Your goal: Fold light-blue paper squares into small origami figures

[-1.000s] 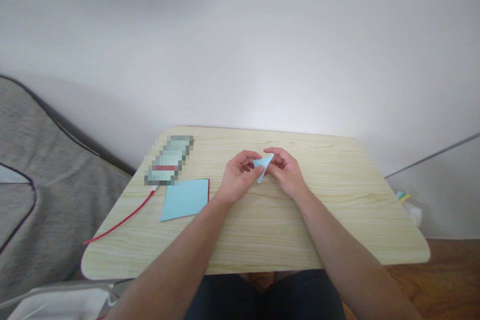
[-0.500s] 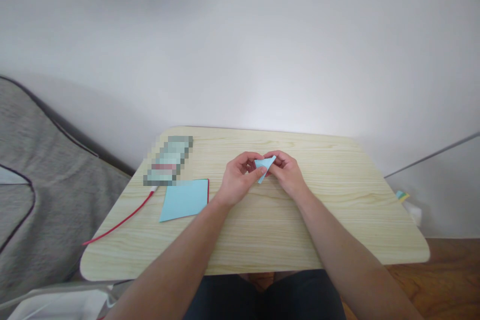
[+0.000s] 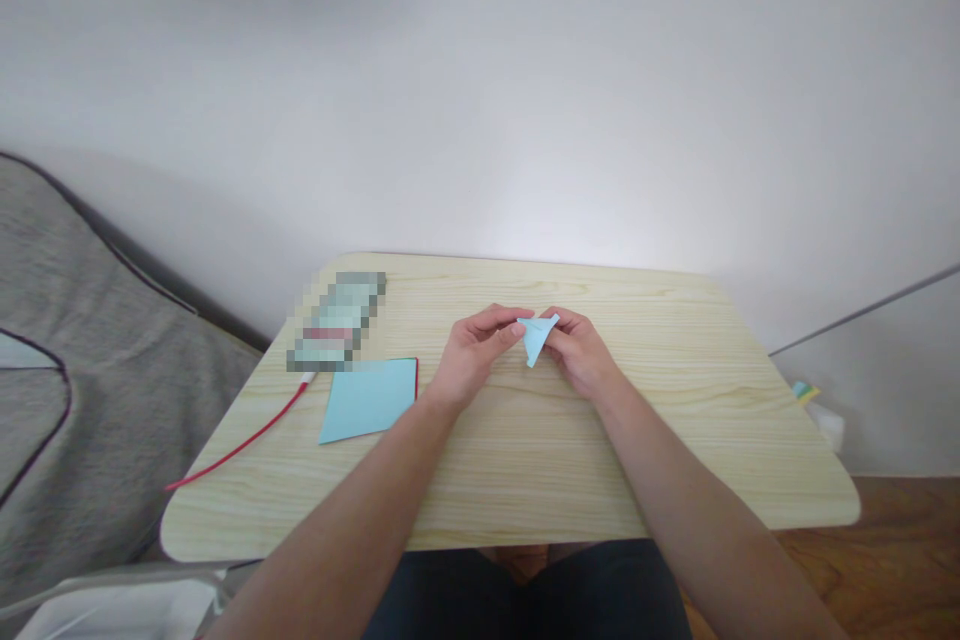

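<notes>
A small piece of light blue paper (image 3: 535, 336), folded to a triangular shape with one point toward me, is held between both hands above the table. My left hand (image 3: 480, 345) pinches its left corner, thumb on the near face and fingers behind. On the other side my right hand (image 3: 577, 348) grips the right part, its fingers partly hidden behind the paper. To the left of my left forearm lies a stack of light blue square paper (image 3: 369, 398) with a red edge showing on its right.
A pixelated phone-like device (image 3: 337, 322) with a red cable (image 3: 247, 447) lies on the left of the pale wooden table (image 3: 720, 400). Behind stands a white wall (image 3: 480, 100). Grey fabric (image 3: 112, 390) is at the left, a white container (image 3: 127, 610) at the lower left.
The folded paper has shifted slightly right and turned, showing more of its near face. My left thumb has moved up to its left corner, and the right hand has moved a little right.
</notes>
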